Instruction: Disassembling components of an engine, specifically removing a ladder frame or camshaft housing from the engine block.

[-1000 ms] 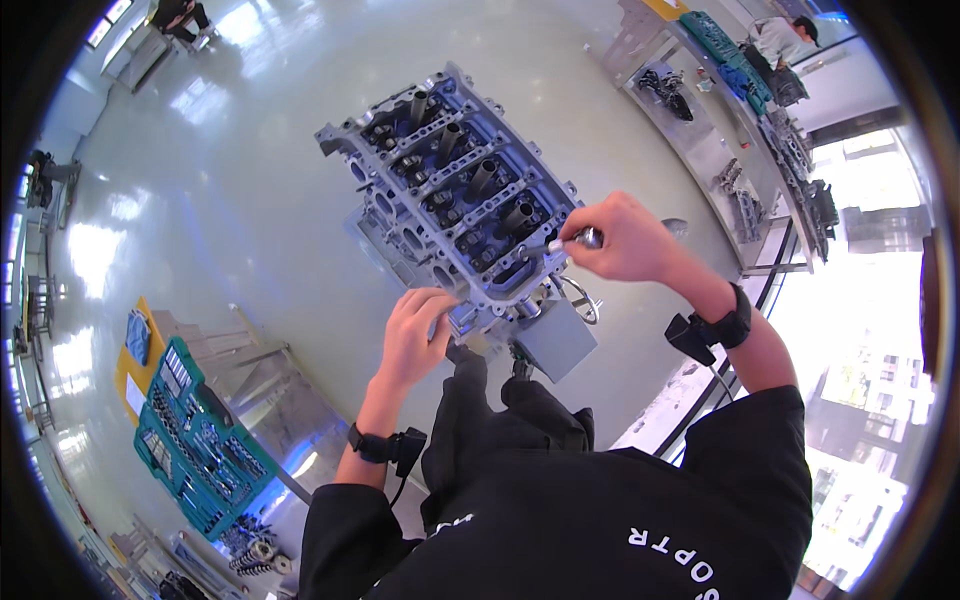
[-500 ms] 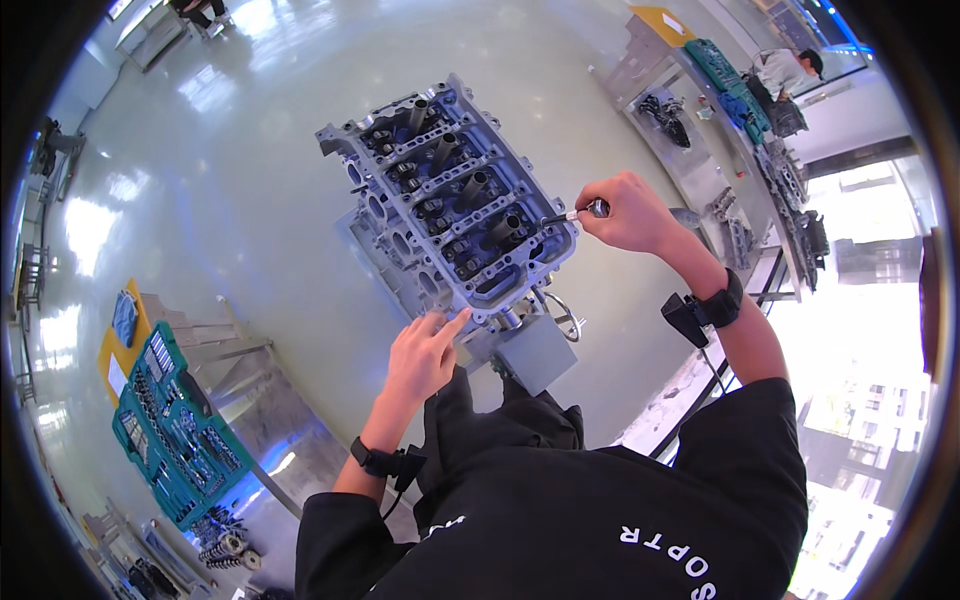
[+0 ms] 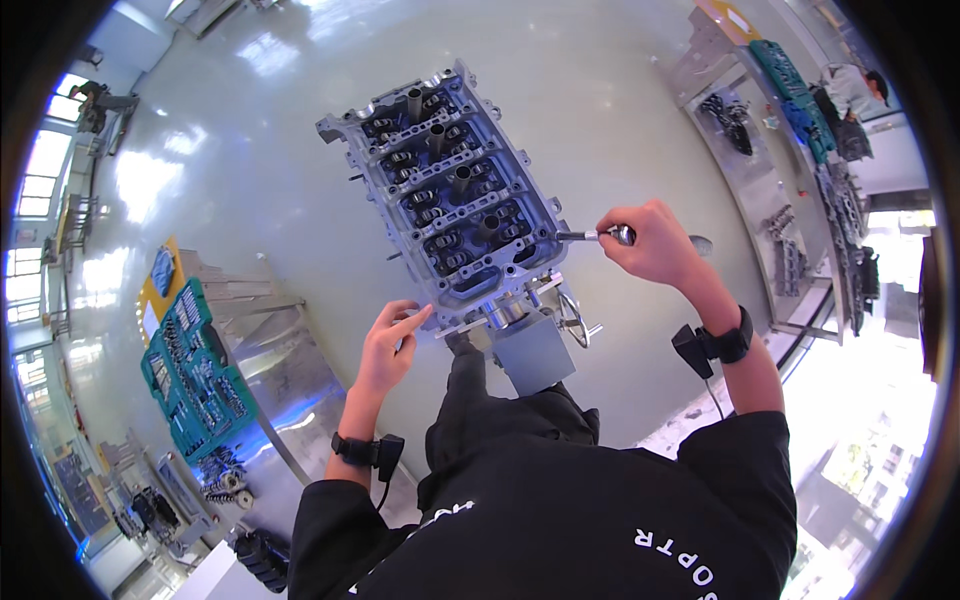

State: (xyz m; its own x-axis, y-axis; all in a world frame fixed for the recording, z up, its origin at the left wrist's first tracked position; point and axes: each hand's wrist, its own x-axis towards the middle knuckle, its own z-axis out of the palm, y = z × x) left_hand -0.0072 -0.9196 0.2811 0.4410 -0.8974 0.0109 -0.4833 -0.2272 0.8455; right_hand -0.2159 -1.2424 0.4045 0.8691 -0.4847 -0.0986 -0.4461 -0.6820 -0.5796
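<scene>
A grey metal cylinder head (image 3: 478,222) with several valve springs and upright tubes sits in front of me on a stand with a grey box (image 3: 540,355). My right hand (image 3: 655,245) is closed round a ratchet wrench (image 3: 585,236) at the right of the cylinder head. The wrench's thin shaft points left, and its tip meets the casting's near right edge; whether it sits on a bolt I cannot tell. At the near left corner, my left hand (image 3: 384,350) has its fingers stretched out, the index fingertip at the casting's edge.
A green socket set case (image 3: 195,370) lies open on a metal bench to the left. At the right, a long bench (image 3: 765,180) carries metal parts and another green tool case (image 3: 790,95), with a person (image 3: 855,95) beyond it. A handwheel (image 3: 575,325) sticks out beside the grey box.
My view has shifted, and the cylinder head appears tipped differently, showing less of its left side. My right hand with the ratchet wrench is farther right; my left hand is farther left, its fingers more spread.
</scene>
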